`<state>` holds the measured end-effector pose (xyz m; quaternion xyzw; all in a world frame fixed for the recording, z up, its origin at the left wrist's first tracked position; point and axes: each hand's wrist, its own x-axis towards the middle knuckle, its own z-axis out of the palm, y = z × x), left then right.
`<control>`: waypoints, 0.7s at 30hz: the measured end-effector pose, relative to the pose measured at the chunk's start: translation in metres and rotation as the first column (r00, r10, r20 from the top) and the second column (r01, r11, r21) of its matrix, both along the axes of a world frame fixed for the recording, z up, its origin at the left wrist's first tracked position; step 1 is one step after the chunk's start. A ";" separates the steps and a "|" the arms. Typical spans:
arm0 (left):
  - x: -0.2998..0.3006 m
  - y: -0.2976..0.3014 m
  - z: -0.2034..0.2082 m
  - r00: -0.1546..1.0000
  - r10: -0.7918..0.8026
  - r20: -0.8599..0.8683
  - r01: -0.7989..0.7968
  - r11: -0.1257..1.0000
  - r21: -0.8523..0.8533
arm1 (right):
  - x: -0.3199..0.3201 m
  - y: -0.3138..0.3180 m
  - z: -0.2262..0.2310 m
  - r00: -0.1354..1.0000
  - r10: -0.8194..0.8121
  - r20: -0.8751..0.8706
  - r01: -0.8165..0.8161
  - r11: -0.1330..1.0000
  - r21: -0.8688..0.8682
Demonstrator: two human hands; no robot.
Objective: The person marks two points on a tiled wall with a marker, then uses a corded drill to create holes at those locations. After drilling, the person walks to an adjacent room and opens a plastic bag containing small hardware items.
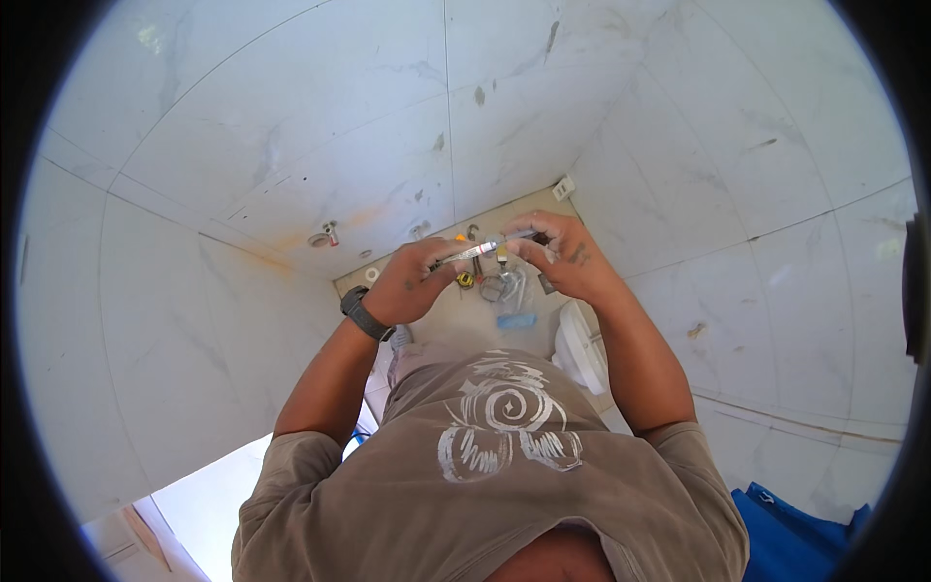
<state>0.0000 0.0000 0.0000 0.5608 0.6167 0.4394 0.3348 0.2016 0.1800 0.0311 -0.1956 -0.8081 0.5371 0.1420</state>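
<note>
A person is looking straight down at their own two hands, working in a corner lined with white marbled tiles. Both hands are holding one thin silvery tube [482, 250] level in front of the chest. The left hand [412, 281] is closing its grip around the tube's left end, fingers curled tight over it. The right hand [562, 254] is pinching the tube's right end between fingertips and thumb, its grip narrow and closed on the tube. A dark wristwatch [361, 312] is sitting on the left wrist, just left of and below the tube.

Directly beneath the tube, small fittings are lying on the pale floor [456, 320]: a yellow ring-shaped piece [465, 280], a round metal part [493, 288] and a clear blue-tinted packet [517, 317]. To the right of and below the tube, a white rounded fixture [579, 347] is resting near the right forearm. To the left of the tube, a chrome wall fitting [324, 236] is sticking out of the tile. Below the tube, the person's brown shirt [495, 475] with a white swirl print is filling the foreground, and blue cloth [790, 533] is showing far to the lower right.
</note>
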 end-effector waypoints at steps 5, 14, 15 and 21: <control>0.025 -0.001 -0.002 0.996 -0.031 0.084 0.033 0.999 -0.024 | 0.020 -0.010 0.001 0.995 0.047 0.082 -0.042 0.997 -0.058; 0.026 -0.005 -0.015 0.992 -0.046 -0.120 0.054 0.996 0.069 | 0.019 -0.026 -0.040 1.000 -0.008 0.022 0.017 0.909 -0.417; 0.028 -0.008 -0.022 0.985 -0.042 -0.166 0.048 0.998 0.032 | 0.021 -0.028 -0.049 0.998 -0.015 0.067 0.045 0.887 -0.460; 0.052 -0.028 -0.083 0.954 -0.144 -0.264 0.109 0.983 -0.145 | 0.043 -0.054 -0.133 0.974 0.040 0.224 0.164 0.561 -0.811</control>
